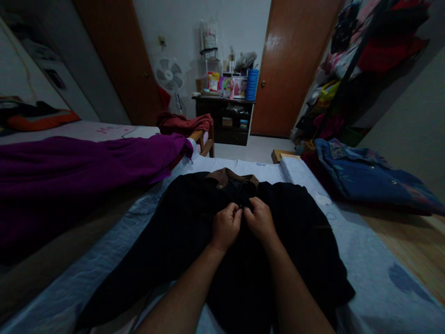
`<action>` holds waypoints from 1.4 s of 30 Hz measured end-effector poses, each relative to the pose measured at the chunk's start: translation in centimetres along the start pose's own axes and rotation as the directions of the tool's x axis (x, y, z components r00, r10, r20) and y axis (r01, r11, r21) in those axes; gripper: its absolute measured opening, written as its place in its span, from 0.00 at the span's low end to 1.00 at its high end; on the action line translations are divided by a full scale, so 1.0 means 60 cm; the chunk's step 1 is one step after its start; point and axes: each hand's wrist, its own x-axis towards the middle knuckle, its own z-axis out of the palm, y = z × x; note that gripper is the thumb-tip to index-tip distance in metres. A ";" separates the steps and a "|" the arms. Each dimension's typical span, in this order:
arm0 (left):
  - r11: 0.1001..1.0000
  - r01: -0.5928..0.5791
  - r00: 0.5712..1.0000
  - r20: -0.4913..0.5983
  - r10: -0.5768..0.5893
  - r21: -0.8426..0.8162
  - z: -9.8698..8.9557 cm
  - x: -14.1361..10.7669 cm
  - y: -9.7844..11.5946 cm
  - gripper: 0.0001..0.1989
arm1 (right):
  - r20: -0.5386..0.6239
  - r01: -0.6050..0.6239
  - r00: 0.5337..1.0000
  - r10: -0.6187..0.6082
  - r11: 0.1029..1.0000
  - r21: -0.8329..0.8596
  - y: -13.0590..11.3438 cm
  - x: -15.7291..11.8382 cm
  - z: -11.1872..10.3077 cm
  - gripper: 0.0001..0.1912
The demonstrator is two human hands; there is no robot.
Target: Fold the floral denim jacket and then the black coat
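A black jacket (187,218) with a brown collar lies spread on a light patterned bed sheet (371,260), its sleeves reaching out to both sides. My left hand (226,226) and my right hand (260,218) meet at the jacket's front, just below the collar. The fingers of both are closed in a pinch on the front edges, near a small shiny fastener (240,206). A snap button (220,186) shows on the left collar flap. What exactly lies between the fingertips is mostly hidden.
Purple cloth (86,167) lies to the left, and a folded denim jacket (368,171) rests at the right. Beyond the bed stand a dark cabinet (222,113) with items on top and a fan (170,76). Clothes hang on a rack (351,65) at the right.
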 end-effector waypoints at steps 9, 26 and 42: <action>0.999 -0.008 1.000 -0.022 0.007 -0.034 0.001 0.000 -0.004 0.09 | 0.018 0.051 0.999 -0.050 0.999 -0.010 0.004 0.000 -0.003 0.06; 0.987 0.050 0.999 -0.002 -0.051 -0.151 -0.005 0.011 -0.008 0.09 | 0.064 0.112 0.992 -0.107 0.989 -0.097 0.007 0.000 -0.004 0.06; 0.918 0.033 0.998 -0.032 -0.050 -0.395 0.006 0.009 -0.021 0.06 | 0.025 0.000 1.000 0.004 0.989 -0.148 -0.007 0.002 -0.006 0.13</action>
